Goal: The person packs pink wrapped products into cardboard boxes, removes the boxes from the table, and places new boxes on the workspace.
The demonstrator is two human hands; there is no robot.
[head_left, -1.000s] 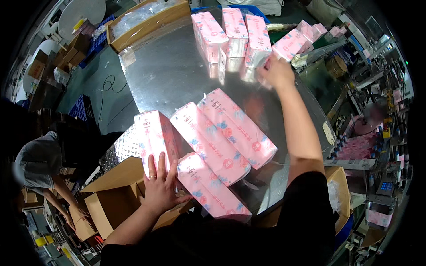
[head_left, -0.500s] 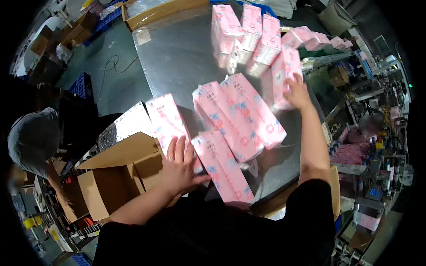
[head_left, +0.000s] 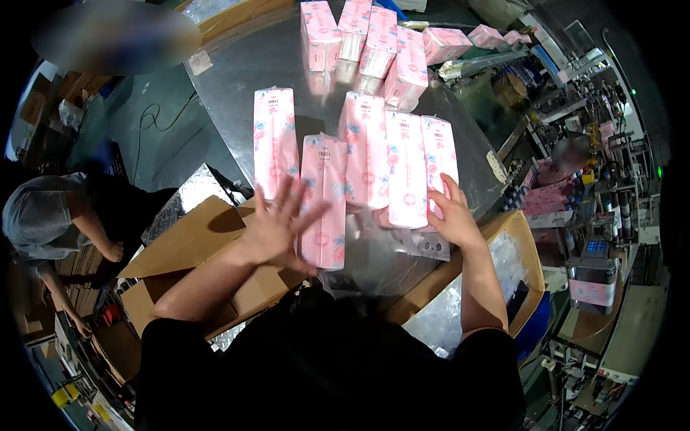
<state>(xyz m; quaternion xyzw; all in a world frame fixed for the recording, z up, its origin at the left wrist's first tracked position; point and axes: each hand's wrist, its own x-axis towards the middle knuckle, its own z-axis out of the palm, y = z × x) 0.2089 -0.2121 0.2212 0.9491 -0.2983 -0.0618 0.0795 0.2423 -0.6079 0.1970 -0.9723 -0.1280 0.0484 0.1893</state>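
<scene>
tbl (head_left: 233,75) part-hidden; l hand (head_left: 272,231) hides pk (head_left: 274,136) end

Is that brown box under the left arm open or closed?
Open. The cardboard box has its flaps spread outward, showing some of the inside. The left forearm covers part of it.

The one view, a wide fisheye, looks steeply down from the wearer's head, close above the left hand (head_left: 277,226), right hand (head_left: 456,215) and metal table (head_left: 241,65), with machinery (head_left: 604,194) farther off toward the bent rim, where shapes seem too dim to judge.
</scene>
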